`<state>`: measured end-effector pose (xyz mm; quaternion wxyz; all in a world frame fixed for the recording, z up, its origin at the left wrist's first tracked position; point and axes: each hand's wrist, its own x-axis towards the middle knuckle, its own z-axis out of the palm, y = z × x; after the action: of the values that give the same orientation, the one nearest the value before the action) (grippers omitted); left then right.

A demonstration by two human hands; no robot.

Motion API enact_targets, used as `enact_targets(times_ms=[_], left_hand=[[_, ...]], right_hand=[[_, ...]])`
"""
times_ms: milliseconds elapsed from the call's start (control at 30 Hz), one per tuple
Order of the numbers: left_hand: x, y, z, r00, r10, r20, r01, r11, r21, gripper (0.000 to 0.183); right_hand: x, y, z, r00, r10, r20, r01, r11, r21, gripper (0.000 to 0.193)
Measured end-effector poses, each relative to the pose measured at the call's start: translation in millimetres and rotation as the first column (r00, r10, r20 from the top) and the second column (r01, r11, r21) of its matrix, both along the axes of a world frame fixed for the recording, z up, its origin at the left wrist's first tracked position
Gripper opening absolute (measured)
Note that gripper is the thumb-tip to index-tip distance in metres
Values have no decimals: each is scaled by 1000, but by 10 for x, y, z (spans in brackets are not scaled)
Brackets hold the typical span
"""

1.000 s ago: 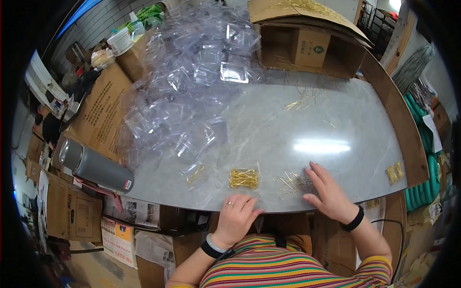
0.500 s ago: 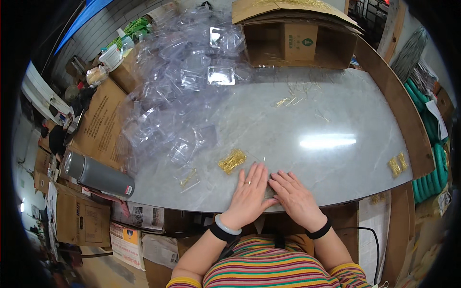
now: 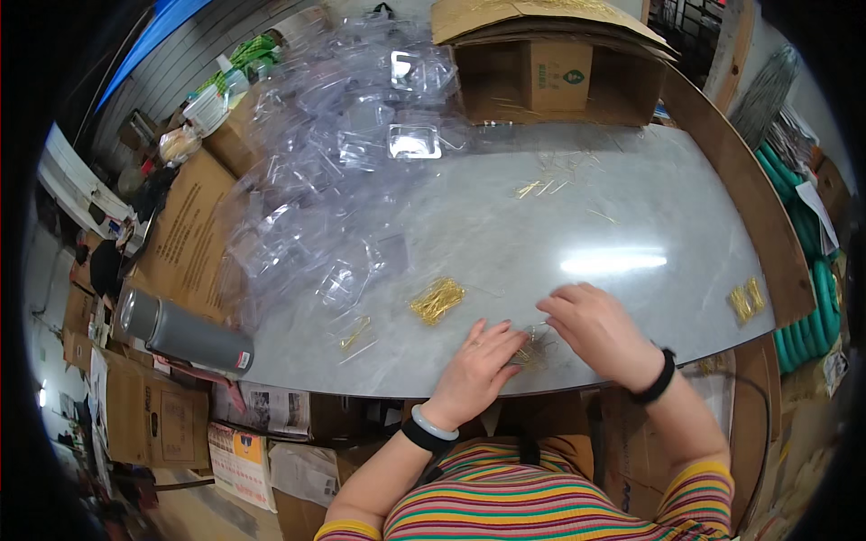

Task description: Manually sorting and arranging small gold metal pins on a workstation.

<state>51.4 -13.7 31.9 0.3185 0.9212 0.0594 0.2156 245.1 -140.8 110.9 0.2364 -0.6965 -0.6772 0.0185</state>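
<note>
At the table's front edge, my left hand (image 3: 476, 368) has its fingers laid over a small bunch of thin gold wire pieces (image 3: 538, 348), the thumb on the near side. My right hand (image 3: 603, 330) is raised just right of the bunch, fingers curved and fingertips together beside it. A small glint shows at those fingertips; what they hold is too small to make out. Left of my hands lies a larger bundle of gold wire pieces (image 3: 437, 300), touched by neither hand. Further left, a few gold wires (image 3: 355, 334) lie by a clear plastic piece.
Clear plastic boxes (image 3: 338, 149) are heaped on the grey table (image 3: 487, 225) at the left and back. A grey bottle (image 3: 185, 330) lies at the left edge. An open cardboard box (image 3: 622, 97) stands behind loose wires (image 3: 541, 188). Two small gold bundles (image 3: 746, 300) are at the right.
Both hands lay flat side by side on the table. My right hand has lifted and moved right, its fingers now curled; my left has turned inward, and the wire bunch shows between them.
</note>
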Motion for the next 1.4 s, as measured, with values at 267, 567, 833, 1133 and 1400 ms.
enact_targets(times_ms=[267,567,833,1133,1400], left_hand=[[-3,-45,-67,997,-15,81,10,998,54,48],[-9,-72,-31,980,166,114,-156,984,-91,66],[-3,0,-65,1000,8,-17,-7,998,68,58],[-13,-178,64,999,-9,-53,11,999,34,59],[-7,-186,-45,999,-5,-42,7,999,54,44]], right_hand=[[76,1062,-535,993,19,115,-21,1000,11,9],[215,340,-482,951,305,49,-300,949,-94,26],[-94,-293,-294,997,74,-29,-77,992,-96,39],[-475,-426,-565,979,-193,-71,192,981,-18,34],[-706,-535,-658,904,-384,-189,415,895,165,45]])
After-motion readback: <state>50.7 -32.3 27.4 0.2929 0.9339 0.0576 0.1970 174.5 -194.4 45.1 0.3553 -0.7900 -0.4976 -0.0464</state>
